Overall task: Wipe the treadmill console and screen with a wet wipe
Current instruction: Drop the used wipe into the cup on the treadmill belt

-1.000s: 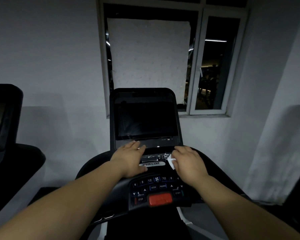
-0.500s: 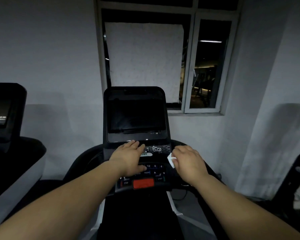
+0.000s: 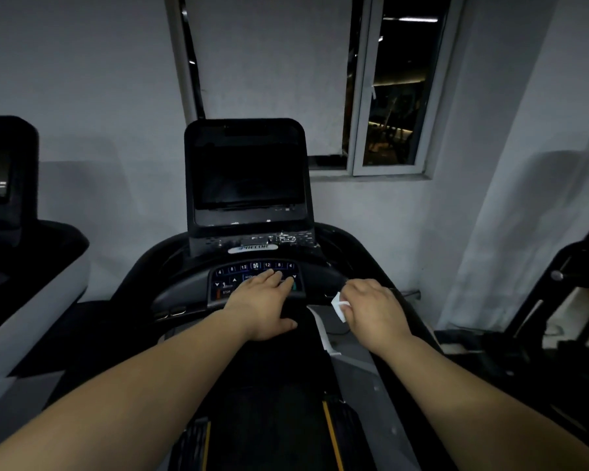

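A black treadmill stands in front of me, its dark screen upright above the button console. My left hand lies flat on the lower right part of the console, fingers spread over the buttons, holding nothing. My right hand hovers to the right of the console, over the right handrail, with fingers curled around a small folded white wet wipe. The wipe sticks out on the thumb side and is clear of the console.
A second treadmill stands close on the left. Another dark machine frame is at the right. A window in the white wall sits behind the screen. The treadmill belt runs below my arms.
Both hands have drawn back from the strip under the screen towards me. My left hand now rests on the button panel. The view has pulled back and tilted down.
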The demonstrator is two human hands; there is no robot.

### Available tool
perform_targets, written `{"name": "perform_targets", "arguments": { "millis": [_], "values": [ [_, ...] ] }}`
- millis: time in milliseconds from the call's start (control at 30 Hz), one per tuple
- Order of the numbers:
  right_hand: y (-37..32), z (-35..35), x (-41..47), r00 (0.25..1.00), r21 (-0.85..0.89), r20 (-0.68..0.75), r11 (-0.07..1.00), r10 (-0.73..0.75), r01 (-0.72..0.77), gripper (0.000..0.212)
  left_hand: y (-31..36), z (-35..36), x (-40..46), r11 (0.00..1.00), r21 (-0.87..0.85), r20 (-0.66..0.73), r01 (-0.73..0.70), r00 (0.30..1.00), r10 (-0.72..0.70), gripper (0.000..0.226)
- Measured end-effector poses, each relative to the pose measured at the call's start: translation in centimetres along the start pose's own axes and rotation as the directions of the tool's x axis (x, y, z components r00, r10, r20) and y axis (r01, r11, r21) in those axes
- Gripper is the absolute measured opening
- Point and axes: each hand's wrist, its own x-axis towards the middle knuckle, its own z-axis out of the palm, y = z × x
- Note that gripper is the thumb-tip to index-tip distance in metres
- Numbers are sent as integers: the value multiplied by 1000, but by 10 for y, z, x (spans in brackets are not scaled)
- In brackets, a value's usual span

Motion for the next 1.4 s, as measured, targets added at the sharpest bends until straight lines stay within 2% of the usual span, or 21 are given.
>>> {"name": "perform_targets", "arguments": {
  "millis": [167, 500, 867, 1267, 1400],
  "values": [
    [4, 19, -27, 999, 32, 21, 999, 35, -36, 5, 12, 27, -1, 999, -13, 49, -32, 998, 32, 96],
    [9, 95, -93, 977, 46, 180, 991, 118, -128, 12, 27, 131, 0, 994, -82, 227, -66, 970, 83, 97],
    [13, 180, -173, 897, 45, 392, 970, 202, -238, 19, 42, 250, -2, 983, -161, 400, -91, 904, 149, 97],
    [19, 269, -249, 832, 35, 495, 951, 251, -308, 8, 68, 369, -14, 970, -232, 539, -72, 821, 190, 95],
    [24, 303, -277, 824, 50, 505, 944, 257, -325, 16, 76, 416, -17, 961, -270, 560, -50, 804, 199, 95]
  ]
}}
